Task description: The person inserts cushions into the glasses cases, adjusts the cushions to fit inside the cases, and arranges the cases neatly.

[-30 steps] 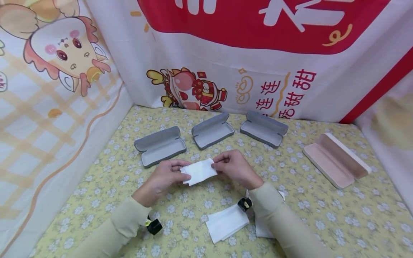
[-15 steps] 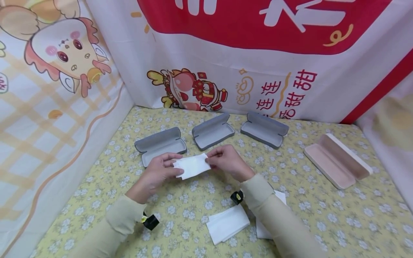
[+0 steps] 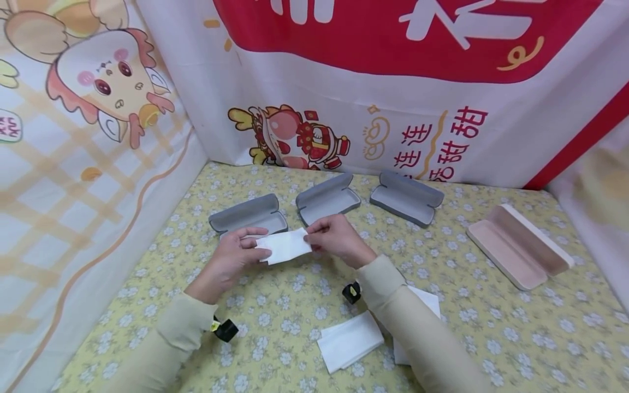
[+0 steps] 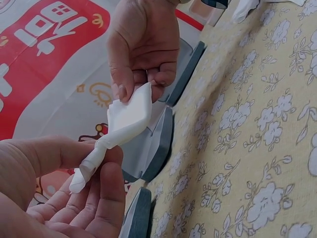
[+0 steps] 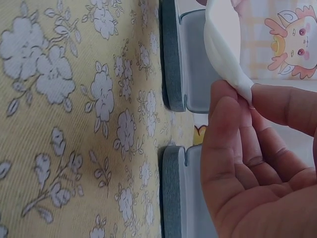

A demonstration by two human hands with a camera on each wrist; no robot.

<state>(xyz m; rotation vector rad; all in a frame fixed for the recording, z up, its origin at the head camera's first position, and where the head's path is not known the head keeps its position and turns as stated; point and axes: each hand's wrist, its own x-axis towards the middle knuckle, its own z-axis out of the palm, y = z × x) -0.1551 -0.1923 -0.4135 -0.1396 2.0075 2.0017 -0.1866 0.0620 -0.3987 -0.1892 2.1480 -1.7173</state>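
In the head view a folded white tissue (image 3: 284, 246) is stretched between both hands above the table. My left hand (image 3: 228, 265) pinches its left end between thumb and fingers. The right hand (image 3: 339, 240) pinches its right end. Seen in the left wrist view, the tissue (image 4: 130, 116) is bunched narrow at the left thumb. The right wrist view shows the tissue (image 5: 223, 44) gathered at the right fingertips. Just beyond the hands lies an open grey glasses case (image 3: 248, 214), its front partly hidden by the left hand and tissue.
Two more open grey cases, the middle one (image 3: 328, 199) and the right one (image 3: 407, 197), stand at the back. An open pink case (image 3: 518, 248) is at the right. Folded tissues (image 3: 351, 341) lie in front, others (image 3: 425, 300) partly under the right forearm.
Both hands have moved left and away from the body with the tissue held between them, toward the leftmost grey case. The cases and the lying tissues stay where they were.
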